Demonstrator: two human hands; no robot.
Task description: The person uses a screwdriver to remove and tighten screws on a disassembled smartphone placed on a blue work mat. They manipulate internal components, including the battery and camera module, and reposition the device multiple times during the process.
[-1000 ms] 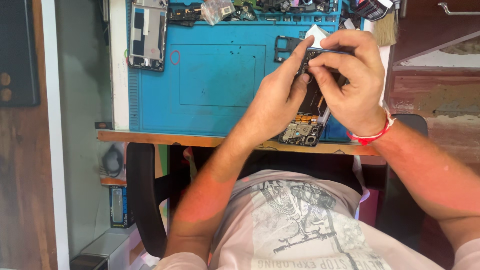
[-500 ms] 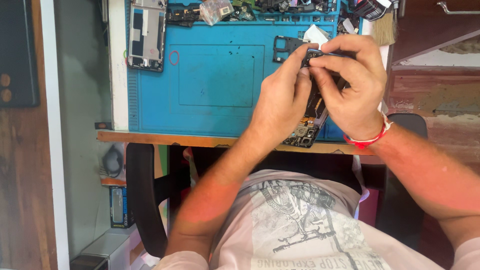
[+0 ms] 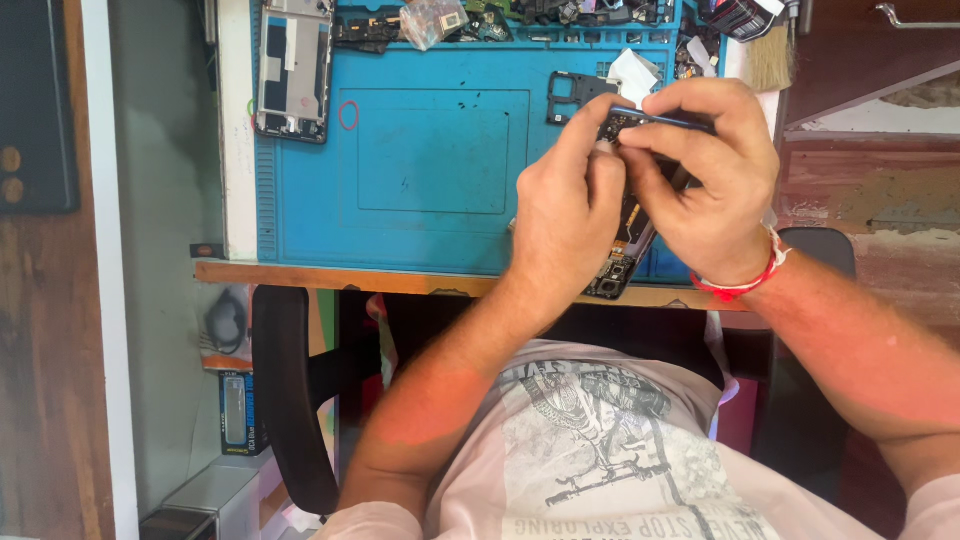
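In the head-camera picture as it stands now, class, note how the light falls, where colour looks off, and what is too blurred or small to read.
Head view: bright, even daylight on the blue mat; forearms show an orange-red cast; soft shadow under the left hand and right hand; the opened phone between them is mostly hidden; small parts along the mat's top edge blur together; no strong glare.

A phone repair workbench is showing here. A blue repair mat [image 3: 440, 150] is covering it. Phone frames [image 3: 293, 68] and loose parts [image 3: 520, 15] are lying at 12 o'clock.
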